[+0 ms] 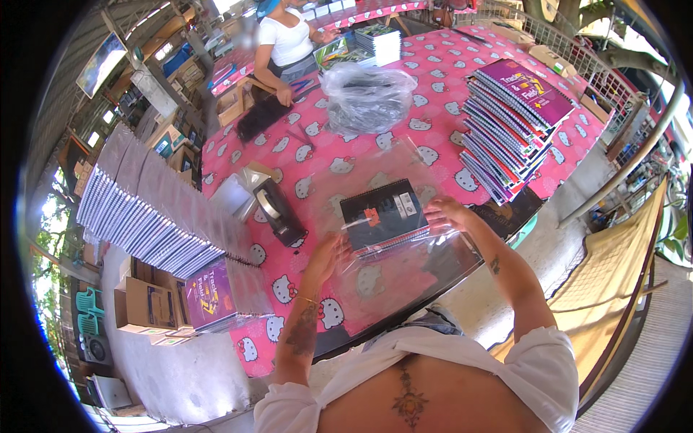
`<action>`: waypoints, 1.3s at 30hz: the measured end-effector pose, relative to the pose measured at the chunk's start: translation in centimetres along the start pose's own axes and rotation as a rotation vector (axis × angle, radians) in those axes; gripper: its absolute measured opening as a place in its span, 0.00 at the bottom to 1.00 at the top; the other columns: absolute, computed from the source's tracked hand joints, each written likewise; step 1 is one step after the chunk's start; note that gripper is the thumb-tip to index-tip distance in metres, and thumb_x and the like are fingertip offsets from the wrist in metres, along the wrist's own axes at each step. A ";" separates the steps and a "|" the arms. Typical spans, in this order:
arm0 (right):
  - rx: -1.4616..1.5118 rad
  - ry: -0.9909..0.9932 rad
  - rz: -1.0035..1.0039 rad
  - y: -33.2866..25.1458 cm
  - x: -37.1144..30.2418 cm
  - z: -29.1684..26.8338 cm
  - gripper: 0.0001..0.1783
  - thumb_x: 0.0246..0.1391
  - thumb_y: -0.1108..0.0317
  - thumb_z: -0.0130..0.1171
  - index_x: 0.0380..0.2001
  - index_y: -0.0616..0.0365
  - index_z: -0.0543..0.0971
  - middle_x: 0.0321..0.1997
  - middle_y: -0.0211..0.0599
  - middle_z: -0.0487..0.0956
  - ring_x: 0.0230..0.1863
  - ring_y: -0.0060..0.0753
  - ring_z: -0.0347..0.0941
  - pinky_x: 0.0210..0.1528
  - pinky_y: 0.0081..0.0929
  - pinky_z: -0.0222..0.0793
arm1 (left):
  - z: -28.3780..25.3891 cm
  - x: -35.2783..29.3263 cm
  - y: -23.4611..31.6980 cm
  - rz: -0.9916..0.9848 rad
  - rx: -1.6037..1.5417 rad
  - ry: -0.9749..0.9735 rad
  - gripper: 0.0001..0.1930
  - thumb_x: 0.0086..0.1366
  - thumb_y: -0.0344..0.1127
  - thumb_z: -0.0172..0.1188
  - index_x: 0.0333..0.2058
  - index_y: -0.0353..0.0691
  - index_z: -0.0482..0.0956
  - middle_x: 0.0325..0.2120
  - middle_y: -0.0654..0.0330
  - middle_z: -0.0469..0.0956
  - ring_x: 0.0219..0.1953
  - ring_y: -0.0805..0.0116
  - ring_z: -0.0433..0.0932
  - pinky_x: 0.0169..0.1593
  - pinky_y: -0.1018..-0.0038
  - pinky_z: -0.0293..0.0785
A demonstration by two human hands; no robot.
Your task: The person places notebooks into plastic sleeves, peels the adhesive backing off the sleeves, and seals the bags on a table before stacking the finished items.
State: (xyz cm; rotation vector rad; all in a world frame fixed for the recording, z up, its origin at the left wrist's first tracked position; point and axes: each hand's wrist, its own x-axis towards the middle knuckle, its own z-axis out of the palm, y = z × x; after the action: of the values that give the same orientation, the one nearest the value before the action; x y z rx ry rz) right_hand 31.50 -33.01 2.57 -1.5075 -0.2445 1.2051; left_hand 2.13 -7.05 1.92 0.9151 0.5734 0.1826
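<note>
I have the black notebooks (382, 220) near the front edge of the desk (438, 76), small, spiral-bound and stacked, with clear film (406, 160) spread around them. My left hand (333, 251) is at their left side, partly open, its fingers blurred against the film; I can't tell whether it pinches any. My right hand (446, 213) is at their right end, fingers bent and partly open, by the film; I can't make out a firm hold there either.

Just left of the film I see a tape dispenser (279, 211). Farther left stands a tall, leaning stack of wrapped notebooks (144, 209), with purple notebooks (215, 294) beside its near end. A second stack (511, 133), topped with a purple cover, rises on my right. Beyond the film sits a clear bag (368, 99), and past it a co-worker (289, 36) reaches one arm to a dark bundle (264, 117).
</note>
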 end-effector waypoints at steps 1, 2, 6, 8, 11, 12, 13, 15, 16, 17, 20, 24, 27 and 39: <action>0.033 0.136 -0.023 -0.4 -0.4 -1.7 0.14 0.63 0.61 0.55 0.46 0.57 0.73 0.51 0.41 0.76 0.53 0.39 0.74 0.55 0.40 0.73 | 0.2 0.0 0.6 -0.001 0.008 -0.013 0.08 0.68 0.42 0.57 0.34 0.45 0.72 0.40 0.60 0.76 0.47 0.60 0.75 0.55 0.61 0.70; 0.069 0.275 -0.046 -0.5 -0.6 -3.0 0.14 0.61 0.62 0.56 0.46 0.58 0.73 0.52 0.43 0.76 0.54 0.42 0.73 0.55 0.41 0.71 | 0.3 -0.1 1.4 0.084 0.113 0.063 0.08 0.68 0.41 0.56 0.36 0.44 0.73 0.39 0.59 0.78 0.44 0.60 0.77 0.52 0.63 0.72; -0.950 0.826 -0.935 0.4 -6.0 6.7 0.20 0.52 0.64 0.61 0.49 0.55 0.74 0.54 0.44 0.76 0.58 0.45 0.70 0.56 0.47 0.66 | -3.2 -1.0 3.0 0.136 0.246 0.230 0.10 0.67 0.40 0.56 0.39 0.40 0.77 0.36 0.57 0.82 0.36 0.62 0.82 0.44 0.67 0.76; -1.170 0.451 -1.034 2.4 -8.0 12.1 0.27 0.51 0.58 0.61 0.55 0.51 0.73 0.60 0.44 0.71 0.64 0.46 0.65 0.61 0.54 0.59 | -2.3 -0.1 3.5 0.088 0.243 0.234 0.09 0.67 0.39 0.57 0.38 0.40 0.77 0.35 0.57 0.82 0.37 0.63 0.82 0.44 0.68 0.76; -1.329 0.363 -1.013 4.6 -7.2 15.0 0.33 0.53 0.51 0.60 0.61 0.47 0.70 0.66 0.43 0.66 0.69 0.45 0.58 0.66 0.60 0.52 | -3.2 1.0 3.9 0.131 0.278 0.294 0.09 0.67 0.38 0.58 0.37 0.39 0.78 0.34 0.58 0.82 0.37 0.64 0.81 0.43 0.69 0.76; -1.368 0.378 -0.998 5.1 -6.6 15.4 0.35 0.54 0.47 0.59 0.64 0.44 0.68 0.68 0.42 0.63 0.71 0.45 0.55 0.68 0.62 0.49 | -3.7 1.5 4.1 0.225 0.307 0.344 0.09 0.67 0.38 0.58 0.37 0.38 0.78 0.34 0.58 0.82 0.37 0.65 0.81 0.42 0.69 0.75; -1.365 0.389 -0.987 5.3 -6.3 15.4 0.35 0.54 0.47 0.59 0.64 0.44 0.68 0.68 0.42 0.63 0.71 0.45 0.55 0.68 0.62 0.49 | -2.4 2.3 4.9 0.216 0.314 0.334 0.09 0.67 0.38 0.58 0.37 0.38 0.78 0.34 0.58 0.82 0.37 0.65 0.81 0.42 0.69 0.75; -1.366 0.392 -0.945 5.7 -5.9 15.1 0.36 0.55 0.45 0.57 0.65 0.43 0.66 0.69 0.41 0.62 0.72 0.45 0.53 0.69 0.64 0.46 | 1.7 5.5 7.3 0.948 0.869 0.483 0.08 0.66 0.30 0.57 0.40 0.34 0.79 0.36 0.54 0.82 0.39 0.59 0.80 0.46 0.69 0.75; -1.368 0.414 -0.924 5.9 -5.7 14.7 0.36 0.55 0.45 0.57 0.65 0.43 0.66 0.69 0.41 0.62 0.72 0.45 0.53 0.69 0.64 0.46 | 5.0 7.0 8.2 0.974 0.989 0.403 0.09 0.65 0.31 0.57 0.41 0.34 0.80 0.36 0.52 0.81 0.40 0.55 0.80 0.47 0.67 0.74; -1.378 0.415 -0.896 6.0 -5.7 14.3 0.36 0.54 0.46 0.58 0.65 0.42 0.66 0.69 0.40 0.62 0.72 0.45 0.53 0.69 0.64 0.46 | 7.9 8.5 8.9 1.003 1.105 0.324 0.10 0.64 0.32 0.58 0.42 0.33 0.80 0.37 0.49 0.81 0.42 0.51 0.80 0.48 0.65 0.74; -1.391 0.386 -0.890 5.6 -6.0 15.2 0.37 0.51 0.48 0.62 0.65 0.39 0.66 0.69 0.38 0.62 0.72 0.45 0.54 0.69 0.65 0.47 | 7.7 14.8 8.6 0.831 1.361 0.131 0.11 0.66 0.33 0.56 0.41 0.32 0.81 0.40 0.44 0.80 0.44 0.44 0.79 0.49 0.62 0.74; -1.405 0.339 -0.915 4.7 -6.1 15.9 0.37 0.50 0.51 0.64 0.64 0.39 0.66 0.69 0.38 0.62 0.72 0.44 0.54 0.68 0.65 0.50 | 3.1 22.1 6.7 1.025 1.707 0.164 0.10 0.62 0.31 0.55 0.36 0.31 0.81 0.38 0.41 0.79 0.43 0.41 0.78 0.49 0.56 0.74; -1.431 0.354 -0.876 4.8 -6.2 15.2 0.38 0.49 0.53 0.64 0.64 0.38 0.66 0.68 0.37 0.62 0.71 0.44 0.55 0.67 0.65 0.52 | 5.2 23.3 6.3 0.889 1.758 0.068 0.08 0.57 0.31 0.59 0.32 0.33 0.79 0.38 0.43 0.78 0.42 0.42 0.77 0.49 0.50 0.72; -1.373 0.350 -0.957 4.5 -6.6 15.3 0.37 0.46 0.57 0.65 0.62 0.38 0.68 0.66 0.37 0.64 0.70 0.44 0.57 0.65 0.64 0.55 | 6.1 20.9 8.9 0.982 1.968 -0.035 0.12 0.52 0.30 0.62 0.36 0.39 0.73 0.33 0.51 0.80 0.39 0.50 0.79 0.46 0.52 0.69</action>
State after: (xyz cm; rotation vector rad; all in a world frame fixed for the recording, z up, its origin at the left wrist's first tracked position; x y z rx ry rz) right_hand 14.68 -29.83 4.89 -2.2106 -1.5594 -0.1770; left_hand 23.70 2.18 3.72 3.0838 0.0246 0.4857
